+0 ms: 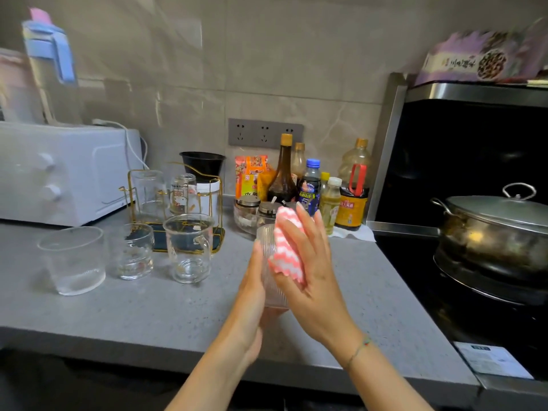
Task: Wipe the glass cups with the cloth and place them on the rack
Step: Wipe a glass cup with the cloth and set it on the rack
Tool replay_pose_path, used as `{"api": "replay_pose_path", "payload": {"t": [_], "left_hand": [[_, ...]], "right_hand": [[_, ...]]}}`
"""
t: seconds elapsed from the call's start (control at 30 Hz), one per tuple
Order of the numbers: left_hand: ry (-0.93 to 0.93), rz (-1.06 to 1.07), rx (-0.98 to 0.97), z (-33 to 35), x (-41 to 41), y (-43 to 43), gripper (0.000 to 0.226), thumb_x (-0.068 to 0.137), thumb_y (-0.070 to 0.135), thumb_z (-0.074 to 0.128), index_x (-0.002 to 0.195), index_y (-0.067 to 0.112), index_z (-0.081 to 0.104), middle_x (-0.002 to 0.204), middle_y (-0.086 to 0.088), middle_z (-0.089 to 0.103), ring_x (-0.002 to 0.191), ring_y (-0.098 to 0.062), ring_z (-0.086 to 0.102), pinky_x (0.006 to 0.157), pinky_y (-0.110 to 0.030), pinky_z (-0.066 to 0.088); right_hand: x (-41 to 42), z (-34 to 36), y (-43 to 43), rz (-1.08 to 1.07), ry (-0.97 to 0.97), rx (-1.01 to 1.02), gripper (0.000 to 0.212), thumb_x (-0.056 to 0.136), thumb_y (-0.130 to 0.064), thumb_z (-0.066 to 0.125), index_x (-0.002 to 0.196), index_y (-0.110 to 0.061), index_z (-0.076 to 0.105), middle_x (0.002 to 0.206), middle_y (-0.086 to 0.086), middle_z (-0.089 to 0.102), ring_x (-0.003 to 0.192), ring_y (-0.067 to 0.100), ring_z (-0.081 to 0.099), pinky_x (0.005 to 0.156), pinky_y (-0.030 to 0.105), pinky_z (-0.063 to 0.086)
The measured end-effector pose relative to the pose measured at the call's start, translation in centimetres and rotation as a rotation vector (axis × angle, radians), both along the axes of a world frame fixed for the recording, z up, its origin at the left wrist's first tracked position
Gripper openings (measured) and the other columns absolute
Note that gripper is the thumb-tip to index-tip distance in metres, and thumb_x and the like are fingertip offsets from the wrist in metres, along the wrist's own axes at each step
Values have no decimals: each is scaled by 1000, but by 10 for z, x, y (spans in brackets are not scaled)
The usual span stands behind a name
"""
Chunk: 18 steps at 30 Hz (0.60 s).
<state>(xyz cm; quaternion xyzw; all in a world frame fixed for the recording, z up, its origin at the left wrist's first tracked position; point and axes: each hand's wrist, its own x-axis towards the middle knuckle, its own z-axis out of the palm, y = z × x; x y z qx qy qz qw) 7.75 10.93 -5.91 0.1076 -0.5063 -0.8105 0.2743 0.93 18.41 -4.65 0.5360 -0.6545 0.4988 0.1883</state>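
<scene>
While the right hand [314, 262] presses the pink-and-white cloth [289, 250] against the ribbed glass cup [275, 293], its fingers spread and close to straight, the left hand [252, 295] lies along the cup's opposite wall with its fingers stretched up the ribs. The left thumb is out of sight, so I cannot tell whether that hand grips the cup or only props it against the other palm. The cup is held between the two hands, clear of the worktop [148, 310], over its right part and about midway between the front edge and the back.

Wiping looks to be the step in hand, with the task partly done. A plain glass [149, 194] and a printed glass [183, 197] sit upside down on the gold wire rack [218, 237], which stands toward the back edge beside the white oven [59, 173]. A wide tumbler [72, 259], a small glass [135, 252] and a handled mug [189, 247] stand upright in a row in front of it.

The next move probably calls for turning the cup so the cloth reaches the rest of its wall. One hand would then need a firmer hold to invert it and carry it left, over the standing cups, to a free peg.

The cloth and right hand cover much of the cup, and its rim and base are hard to trace. The rack's free pegs are hard to pick out behind clear glass, and the left of the view is blurred. Condiment bottles [283, 173] crowd the back edge, and a lidded pot [498, 232] sits on the hob at the right.
</scene>
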Motion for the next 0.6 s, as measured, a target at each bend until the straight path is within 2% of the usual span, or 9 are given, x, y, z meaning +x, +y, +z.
{"api": "replay_pose_path", "payload": {"t": [0.1, 0.17, 0.23, 0.33, 0.4, 0.5, 0.57, 0.6], "left_hand": [[-8, -20, -37, 5, 5, 0, 49, 90, 64, 36, 128, 41, 57, 118, 9, 69, 104, -9, 68, 78, -30, 57], [-4, -28, -35, 9, 8, 1, 50, 88, 65, 36, 123, 39, 60, 116, 8, 71, 102, -10, 69, 81, -34, 55], [-17, -15, -38, 15, 12, 0, 55, 82, 67, 36, 116, 34, 65, 111, 6, 73, 100, -10, 70, 82, -33, 55], [-68, -78, -46, 24, 17, -5, 71, 85, 71, 31, 107, 19, 73, 109, -6, 73, 103, -18, 69, 94, -37, 50], [-59, -108, -37, 25, 19, -8, 74, 87, 70, 29, 96, 13, 77, 104, -11, 74, 100, -21, 70, 95, -37, 50], [-46, -156, -40, 25, 21, -7, 76, 88, 71, 29, 107, 14, 74, 108, -11, 73, 103, -22, 69, 98, -38, 48], [-35, -153, -82, 26, 20, -4, 72, 89, 69, 25, 104, 20, 77, 109, -5, 73, 104, -17, 69, 94, -34, 50], [-18, -127, -99, 26, 19, -3, 69, 89, 68, 26, 109, 24, 74, 111, -1, 73, 104, -14, 68, 91, -33, 51]], "right_hand": [[2, 5, -1, 15, 25, 6, 48, 95, -34, 39, 143, -39, 33, 157, -21, 11, 147, 10, -6, 116, 28, 2], [6, 4, 0, 48, 46, 1, 46, 95, -29, 37, 141, -31, 39, 156, -16, 20, 148, 14, -1, 121, 35, 5], [12, -4, 4, 79, 105, 3, 47, 93, -25, 39, 140, -23, 44, 155, -10, 27, 148, 19, 4, 119, 47, 9], [20, -21, 10, 123, 170, 17, 48, 91, -21, 42, 139, -19, 46, 153, -7, 31, 147, 26, 9, 117, 52, 11], [22, -27, 13, 120, 189, 13, 47, 92, -20, 42, 139, -19, 47, 153, -5, 32, 147, 29, 11, 116, 53, 12], [20, -28, 14, 99, 212, 14, 43, 98, -29, 36, 140, -22, 45, 154, -5, 30, 147, 29, 10, 118, 49, 9], [19, -25, 14, 85, 197, 19, 44, 100, -36, 30, 140, -27, 43, 156, -7, 25, 147, 27, 7, 118, 48, 7], [18, -20, 13, 76, 171, 17, 44, 100, -39, 28, 140, -29, 43, 157, -8, 23, 148, 26, 4, 118, 49, 7]]}}
